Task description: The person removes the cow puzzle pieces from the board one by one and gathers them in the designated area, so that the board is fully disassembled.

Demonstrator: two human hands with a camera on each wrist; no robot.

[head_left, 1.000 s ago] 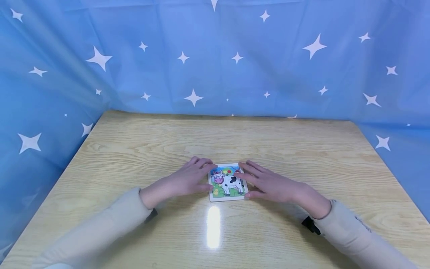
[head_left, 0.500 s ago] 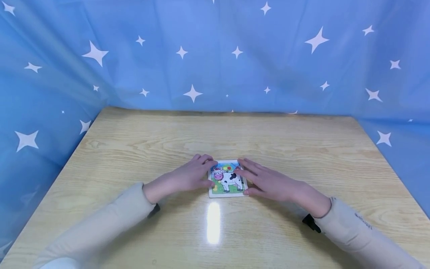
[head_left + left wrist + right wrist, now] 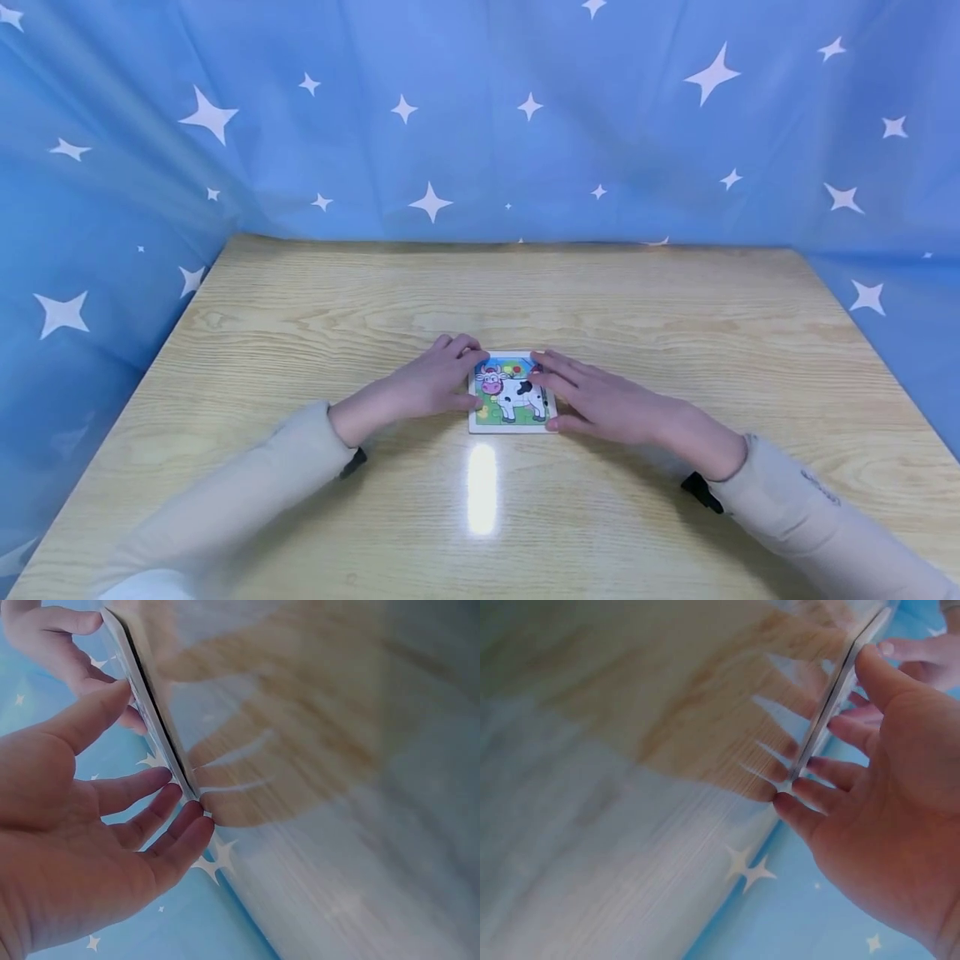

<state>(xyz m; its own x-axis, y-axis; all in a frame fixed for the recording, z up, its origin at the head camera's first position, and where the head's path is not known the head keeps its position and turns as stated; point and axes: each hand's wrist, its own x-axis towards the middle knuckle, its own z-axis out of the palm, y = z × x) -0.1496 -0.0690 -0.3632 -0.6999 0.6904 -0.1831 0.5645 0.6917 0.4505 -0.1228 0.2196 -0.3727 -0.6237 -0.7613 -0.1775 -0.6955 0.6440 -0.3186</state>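
Note:
A square cow jigsaw puzzle with a white border lies on the wooden table, its pieces joined into one picture. My left hand rests at its left side, thumb and fingertips on the border. On the opposite side, my right hand has its fingers spread, several tips over the right border and the picture's upper right corner. From the left wrist, the puzzle's thin edge shows between the fingertips of both hands. The right wrist view shows the same board edge beside relaxed, extended fingers. Fingertips partly cover the puzzle's sides.
The light wood table spreads around the puzzle. Blue cloth with white stars hangs behind it and along both sides. A bright light reflection shows on the tabletop in front of the puzzle.
The head view has tilted slightly, so table, puzzle and hands sit a little higher in it. Both hands stay at the puzzle's sides, with little visible movement relative to it.

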